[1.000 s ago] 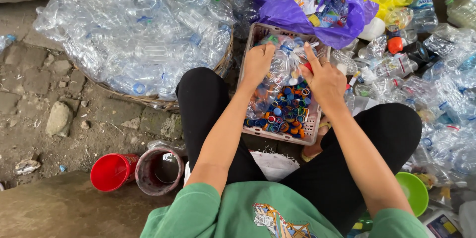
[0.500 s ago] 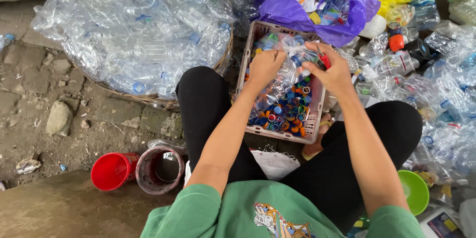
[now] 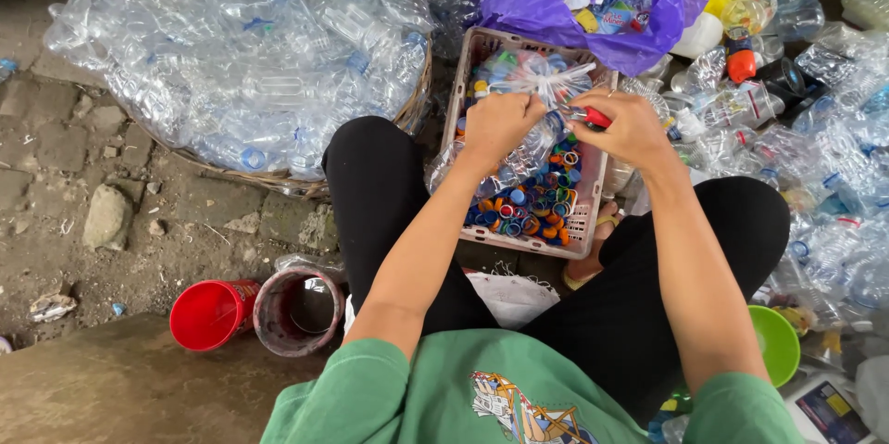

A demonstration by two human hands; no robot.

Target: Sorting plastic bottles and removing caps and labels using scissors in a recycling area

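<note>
At frame centre, the left hand [image 3: 497, 125] grips a crinkled clear plastic bottle [image 3: 519, 152]; the right hand [image 3: 632, 129] pinches a red-handled tool [image 3: 589, 115]. Below, a slatted basket [image 3: 519, 242] holds colourful round caps [image 3: 532, 212].

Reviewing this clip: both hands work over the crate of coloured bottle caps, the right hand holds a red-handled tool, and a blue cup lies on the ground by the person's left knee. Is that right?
Not quite. The head view shows the cup is red, not blue. The rest holds: left hand and right hand work over the crate of coloured caps, the right holding the red-handled tool.
</note>
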